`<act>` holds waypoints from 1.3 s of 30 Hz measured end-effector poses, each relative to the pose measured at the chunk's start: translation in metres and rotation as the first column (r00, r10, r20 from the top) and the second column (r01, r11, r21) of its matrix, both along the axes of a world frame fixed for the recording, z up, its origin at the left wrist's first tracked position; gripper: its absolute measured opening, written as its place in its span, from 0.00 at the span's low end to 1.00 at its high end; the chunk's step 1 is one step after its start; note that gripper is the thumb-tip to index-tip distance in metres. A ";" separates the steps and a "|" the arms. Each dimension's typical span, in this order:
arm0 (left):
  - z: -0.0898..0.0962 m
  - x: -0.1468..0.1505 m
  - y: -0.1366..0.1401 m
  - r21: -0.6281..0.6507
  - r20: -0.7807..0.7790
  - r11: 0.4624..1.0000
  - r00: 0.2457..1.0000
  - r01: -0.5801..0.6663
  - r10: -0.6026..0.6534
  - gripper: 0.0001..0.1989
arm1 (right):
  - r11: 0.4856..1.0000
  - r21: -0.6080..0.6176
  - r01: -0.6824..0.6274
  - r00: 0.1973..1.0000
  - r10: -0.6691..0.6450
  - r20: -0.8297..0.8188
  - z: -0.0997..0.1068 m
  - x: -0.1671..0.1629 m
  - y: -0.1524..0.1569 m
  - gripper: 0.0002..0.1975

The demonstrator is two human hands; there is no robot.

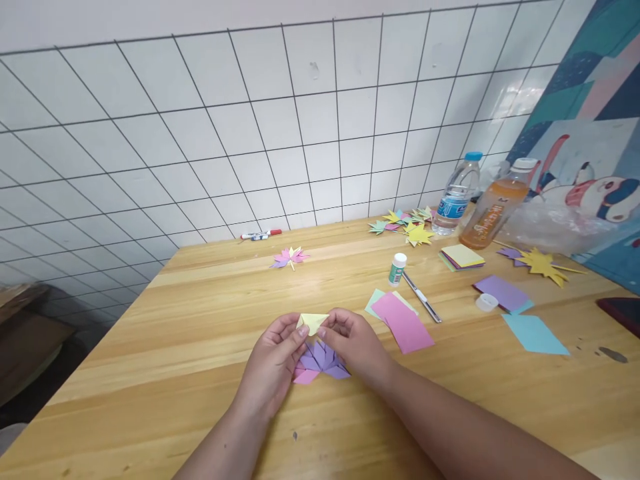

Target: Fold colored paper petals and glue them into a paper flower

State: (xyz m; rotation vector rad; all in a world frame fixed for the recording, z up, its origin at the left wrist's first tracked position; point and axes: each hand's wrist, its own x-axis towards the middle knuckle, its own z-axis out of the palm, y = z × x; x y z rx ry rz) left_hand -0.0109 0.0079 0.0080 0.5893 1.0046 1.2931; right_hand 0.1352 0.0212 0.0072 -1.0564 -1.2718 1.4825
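Between my two hands is a small folded piece of pale yellow paper (313,322), held up above the table. My left hand (276,353) pinches its left corner between thumb and fingers. At the right corner, my right hand (356,340) grips it the same way. Just below the yellow paper lie folded purple paper pieces (325,359) and a folded pink piece (306,377), partly hidden by my hands.
Right of my hands lie a pink paper sheet (403,323), a pen-like tool (423,297) and an uncapped glue stick (397,269). Farther back stand a water bottle (456,197) and an orange drink bottle (497,207). A paper leaf (291,257) and markers (261,235) lie near the wall.
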 end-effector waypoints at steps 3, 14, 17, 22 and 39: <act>0.001 -0.002 0.000 0.027 -0.110 0.997 0.992 0.069 -0.065 0.19 | 0.999 0.028 0.023 0.997 -0.025 0.067 -0.001 0.000 -0.001 0.11; 0.000 0.004 -0.005 0.020 -0.367 0.984 0.917 0.175 -0.155 0.16 | 1.000 -0.007 0.001 1.000 -0.001 -0.024 -0.003 0.000 0.002 0.13; 0.000 0.003 -0.005 0.009 -0.455 0.986 0.879 0.167 -0.145 0.16 | 1.000 -0.011 0.016 1.000 -0.016 0.009 0.001 0.000 -0.001 0.11; 0.005 0.007 -0.008 -0.034 -0.519 0.967 0.822 0.253 -0.233 0.17 | 0.990 0.142 0.023 0.986 -0.045 0.159 0.003 0.003 -0.004 0.11; -0.002 0.005 -0.005 -0.065 -0.384 0.949 0.870 0.309 -0.309 0.17 | 0.988 0.116 0.103 0.984 -0.118 0.130 -0.007 0.005 0.006 0.08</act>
